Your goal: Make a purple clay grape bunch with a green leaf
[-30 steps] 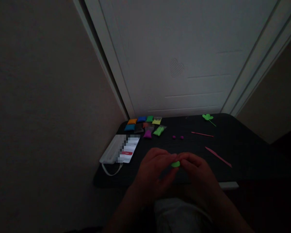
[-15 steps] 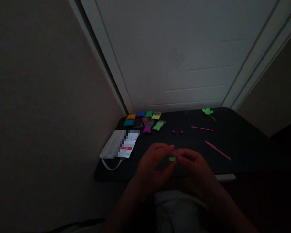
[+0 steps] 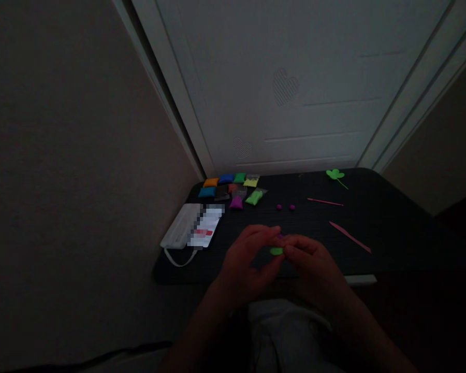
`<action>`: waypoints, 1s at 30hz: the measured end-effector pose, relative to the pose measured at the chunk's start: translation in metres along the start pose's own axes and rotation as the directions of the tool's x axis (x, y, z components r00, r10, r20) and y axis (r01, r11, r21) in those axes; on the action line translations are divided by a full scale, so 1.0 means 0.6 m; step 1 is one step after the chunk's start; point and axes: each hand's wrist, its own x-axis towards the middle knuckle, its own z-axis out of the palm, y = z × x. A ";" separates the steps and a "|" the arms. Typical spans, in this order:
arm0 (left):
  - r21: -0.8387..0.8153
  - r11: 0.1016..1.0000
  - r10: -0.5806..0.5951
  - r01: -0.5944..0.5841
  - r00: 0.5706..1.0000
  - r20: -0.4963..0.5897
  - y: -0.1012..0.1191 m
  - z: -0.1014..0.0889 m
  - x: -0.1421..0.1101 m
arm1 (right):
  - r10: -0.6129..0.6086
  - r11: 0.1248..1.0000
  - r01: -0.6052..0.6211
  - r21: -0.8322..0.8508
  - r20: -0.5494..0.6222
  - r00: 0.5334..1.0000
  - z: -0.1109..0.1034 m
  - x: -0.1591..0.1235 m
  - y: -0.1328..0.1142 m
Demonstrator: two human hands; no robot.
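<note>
A small flat piece of light green clay (image 3: 276,251) is held between my two hands above the table's front part. My right hand (image 3: 310,256) pinches its right end between thumb and forefinger. My left hand (image 3: 248,259) curls around it from the other side, thumb below and fingers above, fingertips meeting those of the right. A bit of purple clay (image 3: 280,237) shows between the upper fingertips, mostly hidden. Beyond the hands, two little purple balls (image 3: 286,207) lie on the dark table (image 3: 256,223).
Several colored clay packets (image 3: 236,202) lie at the back left. A phone (image 3: 206,228) and a white case (image 3: 181,228) with a strap are nearer. To the right are a thin pink tool (image 3: 325,202), a pink clay knife (image 3: 349,237) and a green clover shape (image 3: 335,174). A white door stands behind.
The view has tilted, so the table sits higher in the picture. The green clay has turned in my fingers and looks flatter, and a purple bit shows above it.
</note>
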 end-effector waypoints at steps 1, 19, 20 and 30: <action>0.001 1.000 -0.003 0.003 1.000 -0.001 0.000 0.000 0.000 | -0.001 1.000 0.001 0.004 0.001 1.000 0.000 0.000 0.000; -0.233 0.943 -0.249 0.237 0.968 -0.021 0.001 -0.004 -0.003 | -0.234 0.923 0.200 -0.328 -0.066 0.970 0.003 -0.005 -0.003; -0.317 0.901 -0.314 0.295 0.950 -0.007 0.002 -0.007 -0.003 | -0.326 0.864 0.272 -0.424 -0.059 0.944 0.002 -0.007 -0.007; -0.598 0.611 -0.538 0.518 0.826 0.167 0.014 -0.011 0.001 | -0.618 0.452 0.582 -0.676 0.233 0.751 -0.005 -0.019 -0.017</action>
